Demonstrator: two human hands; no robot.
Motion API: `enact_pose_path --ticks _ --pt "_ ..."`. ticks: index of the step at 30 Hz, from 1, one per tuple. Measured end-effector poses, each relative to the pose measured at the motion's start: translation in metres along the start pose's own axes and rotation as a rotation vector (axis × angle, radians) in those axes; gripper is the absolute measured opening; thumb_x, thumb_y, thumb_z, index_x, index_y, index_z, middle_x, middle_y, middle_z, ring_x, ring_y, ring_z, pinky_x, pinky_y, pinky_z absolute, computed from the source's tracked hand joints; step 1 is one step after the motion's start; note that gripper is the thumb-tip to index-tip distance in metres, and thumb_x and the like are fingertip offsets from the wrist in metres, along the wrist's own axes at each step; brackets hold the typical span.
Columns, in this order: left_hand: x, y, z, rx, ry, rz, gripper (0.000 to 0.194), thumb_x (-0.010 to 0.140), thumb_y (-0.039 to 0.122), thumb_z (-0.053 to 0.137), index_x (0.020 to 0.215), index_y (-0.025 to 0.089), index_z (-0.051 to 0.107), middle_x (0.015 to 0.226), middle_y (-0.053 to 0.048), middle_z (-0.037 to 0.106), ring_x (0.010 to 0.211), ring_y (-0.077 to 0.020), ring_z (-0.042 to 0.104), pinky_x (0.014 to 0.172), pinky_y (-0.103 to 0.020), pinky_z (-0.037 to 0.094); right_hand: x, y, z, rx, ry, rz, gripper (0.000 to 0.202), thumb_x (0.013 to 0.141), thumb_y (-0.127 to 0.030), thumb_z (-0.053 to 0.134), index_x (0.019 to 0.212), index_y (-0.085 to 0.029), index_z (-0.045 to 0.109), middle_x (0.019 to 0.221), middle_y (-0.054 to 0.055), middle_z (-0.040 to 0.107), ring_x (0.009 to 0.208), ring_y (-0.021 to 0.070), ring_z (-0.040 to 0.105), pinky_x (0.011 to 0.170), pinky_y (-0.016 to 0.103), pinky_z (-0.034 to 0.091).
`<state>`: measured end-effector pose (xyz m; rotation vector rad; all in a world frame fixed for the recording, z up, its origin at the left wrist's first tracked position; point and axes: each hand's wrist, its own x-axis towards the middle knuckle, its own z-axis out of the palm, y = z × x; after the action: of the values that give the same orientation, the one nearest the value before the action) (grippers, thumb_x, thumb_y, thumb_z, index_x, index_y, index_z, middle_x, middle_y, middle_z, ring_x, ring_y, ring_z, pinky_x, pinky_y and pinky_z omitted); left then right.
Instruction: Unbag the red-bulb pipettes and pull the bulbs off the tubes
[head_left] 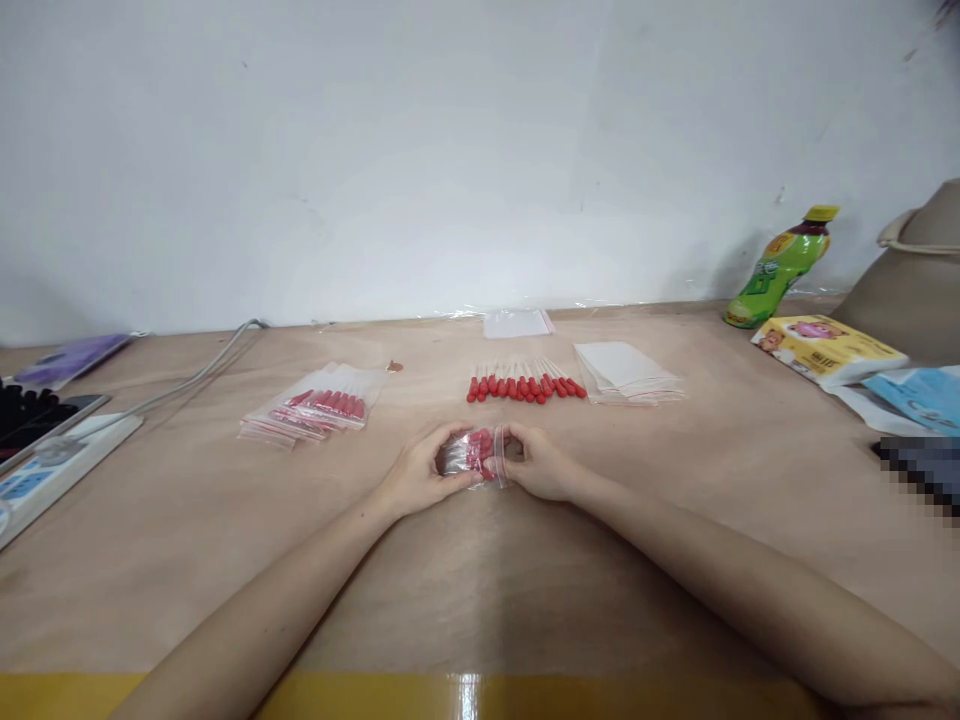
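Between my two hands is a small clear zip bag (457, 460) with several red-tipped sticks inside. My left hand (424, 472) is closed around the bag's left side, thumb in front and fingers behind. My right hand (541, 463) pinches the zip end on the right. Just beyond lies a row of red-tipped sticks (525, 387), tips toward me. To their right is a stack of flat zip bags (626, 372). On the left, a pile of filled zip bags (319, 405) shows red tips through the plastic.
Another flat bag (517, 323) lies by the wall. A power strip (67, 465) with a grey cable (199, 378) sits at left. At right stand a green drink bottle (780, 268), a yellow tissue pack (829, 348), a blue packet (919, 395) and a dark pixelated object (926, 470).
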<state>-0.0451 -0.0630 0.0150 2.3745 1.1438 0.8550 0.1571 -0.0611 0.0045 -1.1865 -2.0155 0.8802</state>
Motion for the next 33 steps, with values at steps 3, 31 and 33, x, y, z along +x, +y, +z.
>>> enact_pose_path --ticks 3,31,33 --pt "0.0 0.001 0.0 -0.008 -0.001 0.022 0.05 0.071 0.037 0.064 0.116 0.021 0.047 0.112 -0.006 0.058 0.102 -0.0193 0.055 0.089 -0.034 0.044 0.001 0.005 0.006 0.117 0.009 0.04 0.024 0.073 -0.024 0.061 0.096 -0.018 0.056 0.084 0.002 0.063 0.07 0.0125 0.055 0.064 0.026 0.042" --pt "0.0 0.002 0.0 0.035 -0.03 -0.05 0.047 0.075 0.04 0.059 0.116 0.02 0.046 0.111 -0.006 0.058 0.097 -0.0195 0.056 0.083 -0.033 0.046 0.006 -0.001 -0.011 0.556 -0.094 0.033 0.022 0.075 -0.032 0.057 0.09 -0.016 0.057 0.079 0.002 0.063 0.07 0.0126 0.059 0.066 0.027 0.049" --pt "0.001 0.002 0.0 0.042 -0.025 -0.028 0.043 0.076 0.039 0.058 0.114 0.02 0.048 0.109 -0.006 0.059 0.096 -0.019 0.056 0.083 -0.033 0.046 0.005 -0.003 -0.014 0.574 -0.132 0.059 0.025 0.074 -0.033 0.058 0.092 -0.016 0.057 0.078 0.002 0.063 0.068 0.0123 0.059 0.063 0.026 0.049"
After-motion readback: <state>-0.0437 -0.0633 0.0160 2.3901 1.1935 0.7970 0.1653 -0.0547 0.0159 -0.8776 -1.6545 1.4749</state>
